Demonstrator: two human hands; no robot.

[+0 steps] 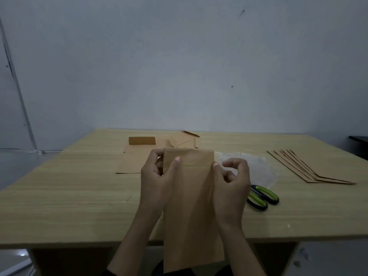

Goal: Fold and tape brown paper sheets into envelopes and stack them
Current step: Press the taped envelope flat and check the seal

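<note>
A long folded brown paper envelope [191, 206] is held upright in front of me, above the near edge of the wooden table [79, 196]. My left hand [157, 176] grips its upper left edge, thumb on the front and fingers behind. My right hand [231, 182] pinches the upper right edge with thumb and curled fingers. A strip of tape seems to run across the envelope near my thumbs. Unfolded brown sheets [135, 158] lie on the table behind the envelope. A fanned stack of finished brown envelopes [316, 168] lies at the right.
Black and green scissors [262, 196] lie on the table just right of my right hand. A crumpled clear plastic sheet [253, 166] sits behind them. A grey wall [179, 66] stands behind the table. A dark object [358, 144] is at the far right.
</note>
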